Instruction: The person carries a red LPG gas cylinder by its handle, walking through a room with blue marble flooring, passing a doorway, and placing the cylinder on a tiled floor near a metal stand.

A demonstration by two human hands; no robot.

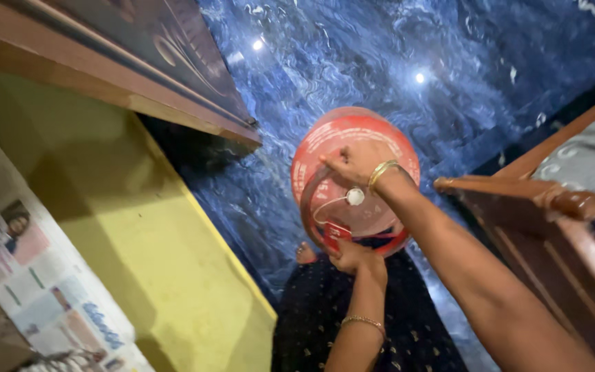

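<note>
A red gas cylinder (332,141) stands on the blue marbled floor, seen from above. Its top carries a round guard ring, a white cap (355,197) on a thin cord and a small red tag (337,234). My right hand (354,162), with a gold bangle on the wrist, grips the far side of the ring. At the near side of the ring my left hand (350,257) closes on the rim beside the tag. My dark dotted dress (325,310) hangs below, and a bare foot (304,253) shows next to the cylinder.
A yellow wall or cabinet side (146,227) stands close on the left, under a wooden ledge (173,114). Newspaper sheets (43,289) lie at the lower left. A dark wooden furniture frame (531,213) with patterned cloth borders the right. Blue floor (414,55) extends beyond the cylinder.
</note>
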